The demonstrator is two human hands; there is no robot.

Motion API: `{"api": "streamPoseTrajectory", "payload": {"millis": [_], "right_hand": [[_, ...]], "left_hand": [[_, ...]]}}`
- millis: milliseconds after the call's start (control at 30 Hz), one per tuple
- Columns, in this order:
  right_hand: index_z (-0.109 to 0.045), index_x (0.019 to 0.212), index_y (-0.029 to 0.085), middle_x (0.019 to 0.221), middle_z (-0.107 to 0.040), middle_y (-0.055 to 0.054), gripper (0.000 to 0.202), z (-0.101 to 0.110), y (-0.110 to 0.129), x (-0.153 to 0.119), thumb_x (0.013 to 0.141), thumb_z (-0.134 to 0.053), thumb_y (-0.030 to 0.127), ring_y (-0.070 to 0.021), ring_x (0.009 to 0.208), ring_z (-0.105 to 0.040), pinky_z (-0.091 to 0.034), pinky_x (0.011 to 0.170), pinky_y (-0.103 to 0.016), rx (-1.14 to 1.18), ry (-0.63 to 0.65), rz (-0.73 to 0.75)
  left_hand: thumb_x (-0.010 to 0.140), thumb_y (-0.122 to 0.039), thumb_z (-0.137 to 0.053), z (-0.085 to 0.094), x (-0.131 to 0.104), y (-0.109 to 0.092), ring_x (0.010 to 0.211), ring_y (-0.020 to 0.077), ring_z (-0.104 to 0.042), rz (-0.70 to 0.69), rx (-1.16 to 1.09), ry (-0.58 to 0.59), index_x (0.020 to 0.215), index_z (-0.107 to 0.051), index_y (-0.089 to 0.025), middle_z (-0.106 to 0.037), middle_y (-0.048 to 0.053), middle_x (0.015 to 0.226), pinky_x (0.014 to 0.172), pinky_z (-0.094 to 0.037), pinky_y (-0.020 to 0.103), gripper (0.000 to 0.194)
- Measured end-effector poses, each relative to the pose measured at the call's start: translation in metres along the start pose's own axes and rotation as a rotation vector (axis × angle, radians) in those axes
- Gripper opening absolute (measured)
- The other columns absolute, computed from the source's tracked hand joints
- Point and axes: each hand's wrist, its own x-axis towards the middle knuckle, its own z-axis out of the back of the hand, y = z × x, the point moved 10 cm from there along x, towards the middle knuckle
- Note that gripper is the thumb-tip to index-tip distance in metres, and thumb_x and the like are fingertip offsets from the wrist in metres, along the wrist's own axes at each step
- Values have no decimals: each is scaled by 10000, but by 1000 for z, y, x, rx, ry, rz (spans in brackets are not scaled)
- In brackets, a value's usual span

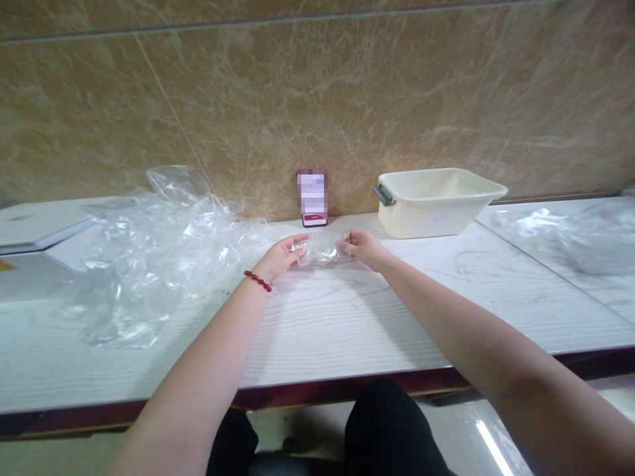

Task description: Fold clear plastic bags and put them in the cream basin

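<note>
A clear plastic bag (321, 250) is stretched between my two hands above the white wood-grain table (317, 330). Its left end is pinched in my left hand (282, 256), which has a red bead bracelet (258, 280) at the wrist. At the other end, the fingers of my right hand (364, 248) are closed on the plastic. Whether anything lies inside the bag cannot be made out. To the left of my left hand spreads a loose heap of clear plastic bags (149, 258).
A phone (312, 197) with a lit screen leans against the marbled wall (278, 106). On the right stands a cream plastic bin (421, 218) with a grey handle. More clear plastic (585, 235) lies at far right. A white box (30, 271) sits at far left.
</note>
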Motion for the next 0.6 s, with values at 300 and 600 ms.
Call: {"api": "streamPoseTrajectory", "payload": {"millis": [300, 600], "right_hand": [[-325, 756, 202, 504, -574, 23, 240, 4, -16, -1, 686, -547, 261, -80, 367, -481, -351, 350, -166, -173, 12, -133], [-435, 780, 173, 527, -552, 22, 151, 30, -18, 0, 649, -486, 116, -69, 397, -444, -352, 420, -182, -596, -97, -210]], "left_hand": [[596, -122, -628, 5, -6, 15, 595, 62, -516, 206, 65, -6, 1035, -542, -159, -589, 1, 666, 629, -409, 200, 449], [557, -63, -621, 3, -14, 25, 536, 53, -490, 336, 179, 56, 1141, -440, -106, -571, 15, 699, 537, -393, 203, 613]]}}
